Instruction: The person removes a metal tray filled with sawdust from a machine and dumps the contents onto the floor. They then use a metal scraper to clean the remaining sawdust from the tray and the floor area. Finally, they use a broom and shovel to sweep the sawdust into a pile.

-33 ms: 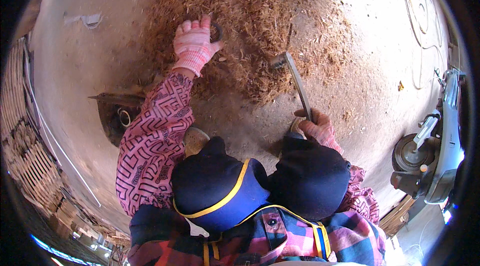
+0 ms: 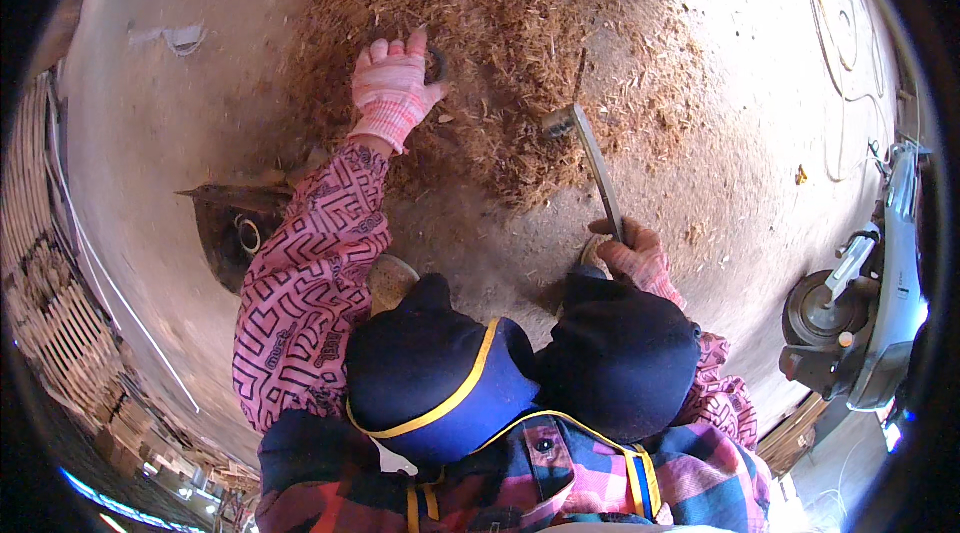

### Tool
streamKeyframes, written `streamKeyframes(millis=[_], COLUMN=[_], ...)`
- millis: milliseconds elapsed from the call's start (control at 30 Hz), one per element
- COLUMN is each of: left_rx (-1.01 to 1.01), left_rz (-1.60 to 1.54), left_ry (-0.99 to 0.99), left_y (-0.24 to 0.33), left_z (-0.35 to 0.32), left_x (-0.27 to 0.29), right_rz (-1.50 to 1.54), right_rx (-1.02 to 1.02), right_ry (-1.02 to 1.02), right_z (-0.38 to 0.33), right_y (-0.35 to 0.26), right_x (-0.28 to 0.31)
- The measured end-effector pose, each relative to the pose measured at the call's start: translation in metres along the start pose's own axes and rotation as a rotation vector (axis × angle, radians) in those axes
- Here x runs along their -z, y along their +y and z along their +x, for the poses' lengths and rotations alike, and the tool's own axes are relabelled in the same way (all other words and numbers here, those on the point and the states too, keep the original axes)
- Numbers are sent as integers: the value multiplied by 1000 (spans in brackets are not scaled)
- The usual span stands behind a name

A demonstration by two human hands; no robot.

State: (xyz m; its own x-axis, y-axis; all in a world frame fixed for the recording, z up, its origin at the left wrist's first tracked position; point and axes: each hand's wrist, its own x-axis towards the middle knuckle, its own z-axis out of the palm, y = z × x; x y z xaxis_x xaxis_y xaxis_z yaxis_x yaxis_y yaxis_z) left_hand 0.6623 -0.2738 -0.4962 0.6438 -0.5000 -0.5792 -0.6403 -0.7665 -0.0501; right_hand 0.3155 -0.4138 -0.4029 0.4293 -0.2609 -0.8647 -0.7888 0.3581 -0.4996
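Note:
My left hand (image 2: pixel 390 88), in a pink and white knit glove, reaches over a spread of brown wood shavings (image 2: pixel 500 33). Its thumb and forefinger curve about a dark rounded thing (image 2: pixel 435 64), whose kind is mostly hidden by the hand. My right hand (image 2: pixel 637 251), gloved with bare fingers showing, is closed round the flat metal handle of a hammer-like tool (image 2: pixel 600 168) near my right knee. The tool's short cylindrical head lies at the near edge of the shavings. A thin dark strip (image 2: pixel 581 73) stands out just beyond that head.
Left of my forearm is a dark, pointed container-like thing (image 2: pixel 220 223) with a pale ring (image 2: pixel 248 235) in it. A blue-grey power saw (image 2: pixel 890 303) stands at right, a cable (image 2: pixel 835 63) beyond it. Stacked wooden slats (image 2: pixel 65 323) line the left side.
My left hand has shifted very slightly to the right over the shavings. My right hand and its tool look unchanged.

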Motion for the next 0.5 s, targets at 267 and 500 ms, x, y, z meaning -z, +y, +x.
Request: streamKeyframes(millis=[267,500], left_rx=[112,62], left_rz=[-468,-611], left_ry=[364,1015], left_y=[-19,-128], left_z=[-33,-153], left_x=[-2,1], right_rz=[-115,-284], right_rx=[29,-6], right_ry=[2,-32], right_z=[3,15], right_y=[-13,-31], right_x=[-12,-15])
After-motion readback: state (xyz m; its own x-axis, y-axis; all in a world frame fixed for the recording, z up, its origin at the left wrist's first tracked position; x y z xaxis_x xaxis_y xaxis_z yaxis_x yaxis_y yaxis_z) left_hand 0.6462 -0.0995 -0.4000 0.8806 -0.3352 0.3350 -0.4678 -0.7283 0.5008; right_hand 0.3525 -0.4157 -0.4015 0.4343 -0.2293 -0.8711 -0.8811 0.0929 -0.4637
